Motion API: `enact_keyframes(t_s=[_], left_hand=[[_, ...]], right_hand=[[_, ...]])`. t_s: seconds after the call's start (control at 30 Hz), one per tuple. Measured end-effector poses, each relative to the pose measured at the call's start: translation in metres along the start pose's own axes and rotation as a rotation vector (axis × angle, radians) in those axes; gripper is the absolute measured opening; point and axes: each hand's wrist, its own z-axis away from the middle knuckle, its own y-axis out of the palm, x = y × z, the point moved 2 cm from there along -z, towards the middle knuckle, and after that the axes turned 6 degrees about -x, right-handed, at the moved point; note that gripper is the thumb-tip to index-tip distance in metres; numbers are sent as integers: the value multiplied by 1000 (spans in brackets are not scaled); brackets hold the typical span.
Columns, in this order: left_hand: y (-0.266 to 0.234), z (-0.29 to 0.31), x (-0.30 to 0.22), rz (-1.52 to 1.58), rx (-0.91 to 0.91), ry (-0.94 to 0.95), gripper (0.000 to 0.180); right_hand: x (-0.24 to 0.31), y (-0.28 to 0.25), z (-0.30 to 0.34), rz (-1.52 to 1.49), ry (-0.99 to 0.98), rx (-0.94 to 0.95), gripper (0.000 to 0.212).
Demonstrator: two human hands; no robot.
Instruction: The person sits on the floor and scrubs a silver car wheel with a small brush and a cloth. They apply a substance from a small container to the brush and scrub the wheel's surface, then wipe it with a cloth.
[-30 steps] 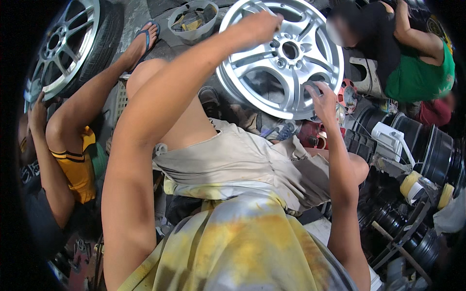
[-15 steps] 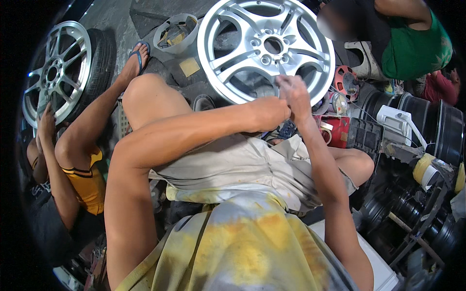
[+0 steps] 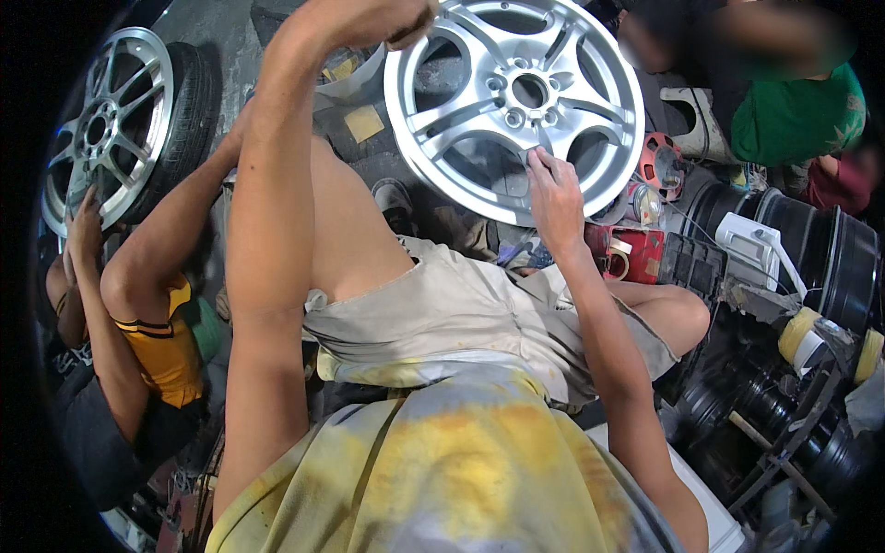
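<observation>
A silver alloy wheel rim (image 3: 590, 103) with paired spokes lies in front of me, tilted toward me. My left hand (image 3: 410, 22) reaches to its far left edge, fingers curled against the outer lip. Part of that hand is cut off by the top of the picture. My right hand (image 3: 557, 201) is at the rim's near side, by the lower spoke. Its fingers pinch a small dark grey piece of sandpaper (image 3: 524, 158) against the spoke; most of the piece is hidden.
At left, a person's hand (image 3: 86, 226) touches another silver rim (image 3: 138, 166) beside a tyre (image 3: 192, 120). A white bucket (image 3: 361, 81) and a tan paper square (image 3: 364, 123) lie behind my left knee. Someone in a green shirt (image 3: 802, 115) sits far right, near dark wheels (image 3: 846, 263).
My left hand has left my right hand's side and swung up and left to the rim's far edge. The rim has shifted slightly right and nearer. My right hand remains near the lower spoke.
</observation>
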Motion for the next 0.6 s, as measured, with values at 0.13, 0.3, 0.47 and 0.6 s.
enact_keyframes(t_s=[0.13, 0.3, 0.47, 0.6], left_hand=[[8, -7, 2, -19, 4, 79, 25], [6, -8, -11, 91, -6, 68, 28], [8, -11, -1, 45, -75, 68, 30], [14, -13, -5, 42, 11, 71, 28]], right_hand=[[0, 28, -41, -62, 32, -12, 15], [12, 26, -44, 27, 148, 70, 18], [6, 43, -50, 86, 234, 67, 20], [8, 37, -57, 91, 220, 132, 22]])
